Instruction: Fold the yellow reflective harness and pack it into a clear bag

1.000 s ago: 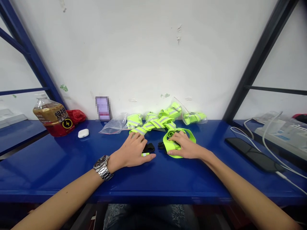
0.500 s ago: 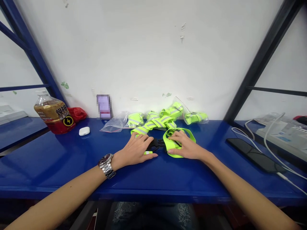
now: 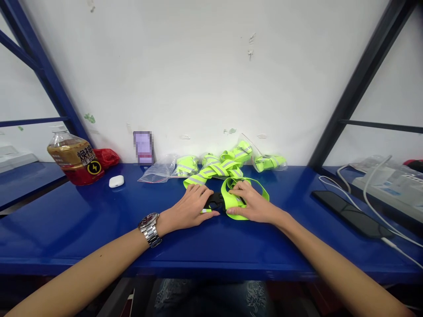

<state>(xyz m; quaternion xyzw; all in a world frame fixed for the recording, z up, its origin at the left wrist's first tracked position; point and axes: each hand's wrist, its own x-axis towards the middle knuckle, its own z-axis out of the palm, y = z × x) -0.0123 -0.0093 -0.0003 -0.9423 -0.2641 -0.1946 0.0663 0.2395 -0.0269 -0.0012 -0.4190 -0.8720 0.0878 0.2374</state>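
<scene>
A black plastic buckle lies between my two hands, its two halves pushed together. My left hand grips the buckle's left half, and a bit of yellow-green strap shows under its fingers. On the buckle's right side, my right hand is closed on the looped reflective strap. Behind them more crossed yellow-green strap with silver stripes is heaped on the blue table. The fingertips of my left hand are partly hidden behind the buckle and strap.
Bagged straps and an empty clear bag lie along the wall. At left stand a drink bottle and a white earphone case. A black phone with white cables lies at right.
Both hands have come slightly closer together. The buckle's prongs, visible between the halves before, have gone into the left half. The strap loop has shifted a little left.
</scene>
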